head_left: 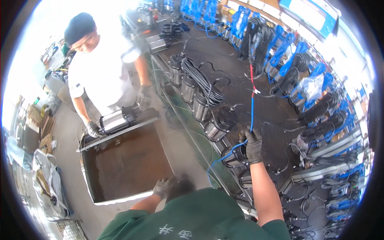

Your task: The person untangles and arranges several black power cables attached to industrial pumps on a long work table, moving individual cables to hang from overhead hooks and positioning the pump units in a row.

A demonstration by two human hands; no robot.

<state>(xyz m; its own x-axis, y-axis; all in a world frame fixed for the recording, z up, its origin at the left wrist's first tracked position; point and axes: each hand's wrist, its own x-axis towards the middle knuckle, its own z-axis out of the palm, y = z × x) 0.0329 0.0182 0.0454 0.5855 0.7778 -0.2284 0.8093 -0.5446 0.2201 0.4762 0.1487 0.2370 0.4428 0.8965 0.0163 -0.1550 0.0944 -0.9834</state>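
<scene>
My right hand [253, 147], in a grey work glove, is closed on a blue cable [229, 152] above a row of steel-bodied pumps with black ends. From this hand the cable runs up to a red stretch [252, 76], and another length hangs down to the left. A pump [234, 158] sits just beside the hand, partly behind it. My left hand [163, 187], also gloved, is by the near right corner of a water tank [89, 172]. A dark blurred shape lies against it, and its fingers are too unclear to read.
Across the tank, a co-worker in white [100, 76] has gloved hands at a steel pump [117, 121] lying on a rail [120, 134]. A coiled black cable [202, 82] rests over the pump row. Many pumps with bundled blue cables [239, 24] line the right side.
</scene>
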